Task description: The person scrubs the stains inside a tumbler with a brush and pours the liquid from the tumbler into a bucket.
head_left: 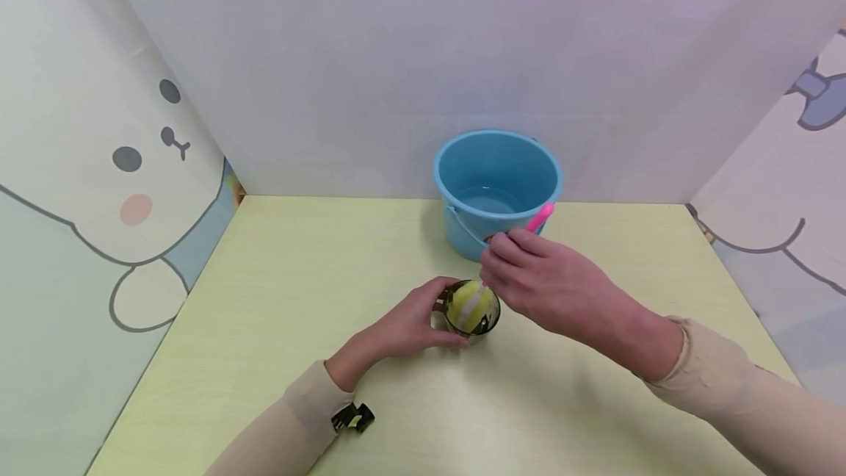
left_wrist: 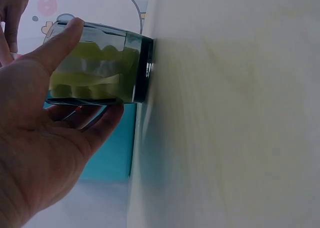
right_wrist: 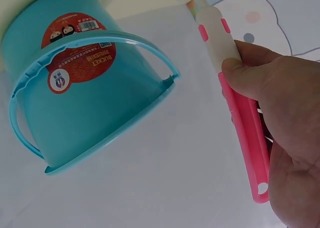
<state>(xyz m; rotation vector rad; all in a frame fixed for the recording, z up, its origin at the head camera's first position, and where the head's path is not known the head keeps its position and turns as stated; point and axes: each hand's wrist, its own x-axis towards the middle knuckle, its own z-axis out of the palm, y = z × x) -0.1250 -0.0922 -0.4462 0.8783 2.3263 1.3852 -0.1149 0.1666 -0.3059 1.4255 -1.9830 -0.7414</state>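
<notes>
A dark, see-through drinking glass [left_wrist: 142, 70] stands upright on the table, and my left hand [head_left: 413, 322] grips it from the left side, thumb and fingers around its wall. Inside the glass sits the yellow sponge head [head_left: 464, 305] of a cup brush, filling much of it. My right hand [head_left: 551, 281] holds the brush by its pink and white handle [right_wrist: 245, 130] above the rim, thumb pressed along the handle. In the left wrist view, the sponge shows yellow-green through the glass wall, reaching close to the thick base.
Behind the glass stands a light blue bucket [head_left: 499, 222], with a red label [right_wrist: 80, 47] and its carrying handle down over the front side. The pale yellow table [head_left: 297, 270] meets a plain backdrop at the rear. Cartoon-printed panels [head_left: 99, 153] flank both sides.
</notes>
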